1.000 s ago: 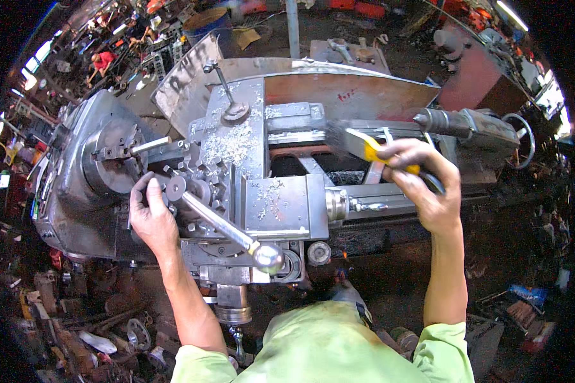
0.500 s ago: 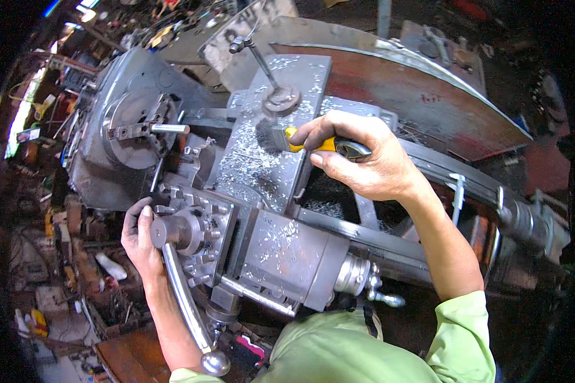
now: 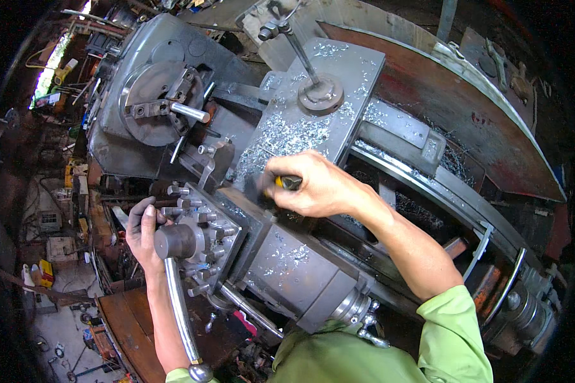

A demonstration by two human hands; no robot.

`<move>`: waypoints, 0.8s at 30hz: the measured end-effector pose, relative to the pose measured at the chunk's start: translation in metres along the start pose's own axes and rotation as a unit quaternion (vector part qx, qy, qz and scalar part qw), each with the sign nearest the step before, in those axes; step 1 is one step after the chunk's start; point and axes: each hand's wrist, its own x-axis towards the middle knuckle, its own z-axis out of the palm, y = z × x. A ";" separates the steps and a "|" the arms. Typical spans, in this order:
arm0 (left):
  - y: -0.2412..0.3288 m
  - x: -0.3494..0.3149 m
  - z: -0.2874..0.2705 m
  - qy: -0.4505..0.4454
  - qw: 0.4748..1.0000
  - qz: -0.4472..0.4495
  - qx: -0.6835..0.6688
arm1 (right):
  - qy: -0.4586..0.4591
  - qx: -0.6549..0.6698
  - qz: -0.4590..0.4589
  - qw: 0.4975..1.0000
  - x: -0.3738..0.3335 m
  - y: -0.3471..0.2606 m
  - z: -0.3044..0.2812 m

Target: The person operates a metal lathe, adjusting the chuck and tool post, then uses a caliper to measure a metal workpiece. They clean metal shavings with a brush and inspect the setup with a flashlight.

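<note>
My right hand [image 3: 316,185] is closed around the yellow and black handle of a brush [image 3: 279,182]. The brush's dark bristles are down at the near edge of a flat grey lathe slide [image 3: 358,67], beside the tool post. Bright metal chips [image 3: 294,134] lie thickly on the slide just beyond the hand. My left hand [image 3: 145,233] is at the left side of the bolted tool post [image 3: 220,242], thumb raised and fingers slightly bent and apart, holding nothing that I can see. Its fingertips are close to the bolt heads; contact cannot be made out.
The lathe chuck [image 3: 152,105] grips a short steel bar [image 3: 190,112] at the far left. A round base with an upright post [image 3: 319,94] stands on the slide. A long ball-ended lever [image 3: 180,313] crosses near my left forearm. Chips also litter the bed rails [image 3: 453,185].
My right hand has drawn the brush nearer, from the middle of the slide to its near edge by the tool post. My view has shifted; the left hand stays by the tool post.
</note>
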 end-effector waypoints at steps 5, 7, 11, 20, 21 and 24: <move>-0.001 -0.001 0.000 0.010 1.000 -0.002 -0.009 | 0.062 -0.087 -0.056 0.993 -0.007 -0.012 -0.002; 0.000 -0.001 0.001 -0.002 1.000 0.001 -0.016 | -0.089 -0.046 -0.032 0.994 -0.007 -0.015 0.004; 0.002 -0.001 0.003 0.007 1.000 0.004 -0.005 | 0.101 -0.121 -0.098 0.983 0.002 -0.014 0.015; 0.003 -0.003 0.004 0.016 1.000 -0.010 -0.023 | 0.112 -0.008 -0.129 0.985 0.004 -0.016 0.016; 0.003 -0.003 0.004 0.004 0.999 -0.007 -0.033 | 0.022 -0.041 -0.078 0.996 0.006 -0.017 0.019; 0.002 -0.003 0.005 0.006 0.999 -0.022 -0.048 | 0.006 -0.094 -0.051 0.994 0.010 -0.019 0.019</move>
